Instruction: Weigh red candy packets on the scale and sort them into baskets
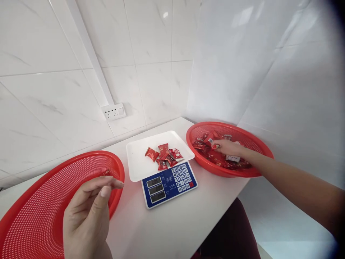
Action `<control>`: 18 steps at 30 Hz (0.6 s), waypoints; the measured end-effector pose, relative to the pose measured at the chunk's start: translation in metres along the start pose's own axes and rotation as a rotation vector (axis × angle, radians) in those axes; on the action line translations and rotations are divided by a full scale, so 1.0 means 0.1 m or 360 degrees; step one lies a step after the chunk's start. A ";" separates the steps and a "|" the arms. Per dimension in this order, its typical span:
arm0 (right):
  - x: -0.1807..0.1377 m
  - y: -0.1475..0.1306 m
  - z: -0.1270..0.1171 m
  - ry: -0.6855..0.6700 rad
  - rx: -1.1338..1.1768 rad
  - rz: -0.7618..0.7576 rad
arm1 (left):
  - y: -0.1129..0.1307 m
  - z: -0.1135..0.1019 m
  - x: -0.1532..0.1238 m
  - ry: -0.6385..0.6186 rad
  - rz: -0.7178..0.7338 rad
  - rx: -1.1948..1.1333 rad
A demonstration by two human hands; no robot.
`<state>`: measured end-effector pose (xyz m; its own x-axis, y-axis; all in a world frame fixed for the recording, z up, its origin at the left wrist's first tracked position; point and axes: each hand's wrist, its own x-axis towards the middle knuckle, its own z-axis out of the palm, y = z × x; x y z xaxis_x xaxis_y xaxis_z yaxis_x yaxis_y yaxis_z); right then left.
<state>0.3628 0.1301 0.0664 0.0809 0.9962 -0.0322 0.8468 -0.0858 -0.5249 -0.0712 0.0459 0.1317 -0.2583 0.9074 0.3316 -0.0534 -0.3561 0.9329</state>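
My left hand (88,212) hovers over the near rim of an almost bare red mesh basket (40,201) at the left. Its fingers are stretched out loosely, thumb lying along the index finger, nothing visible between them. A small red wrapped piece (106,172) shows just beyond the fingertips, inside that basket. My right hand (228,147) reaches into a second red basket (258,144) at the right, which holds a heap of red wrapped candies (215,158). Its fingers pinch one red candy (215,146).
Between the baskets stands a blue digital scale (168,183) with a white tray (134,158) carrying several red candies (163,156). All of it rests on a white counter (167,226) in a tiled corner. A wall socket (113,112) sits at the back left.
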 end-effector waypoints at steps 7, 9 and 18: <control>-0.13 -0.04 -0.24 -0.0171 0.0917 0.0475 | -0.01 0.04 -0.02 0.0008 -0.0051 0.0053; -0.20 -0.08 -0.25 -0.0168 0.1150 0.0502 | -0.01 0.04 -0.01 -0.0030 -0.0039 0.0042; -0.28 -0.05 -0.17 0.0167 0.1662 0.0512 | -0.06 0.01 0.03 -0.0166 0.0121 -0.0028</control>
<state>0.3655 0.1022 0.0844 0.3045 0.9192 -0.2499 -0.0804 -0.2366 -0.9683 -0.0709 0.0510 0.1272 -0.1609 0.8956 0.4147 -0.0544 -0.4276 0.9023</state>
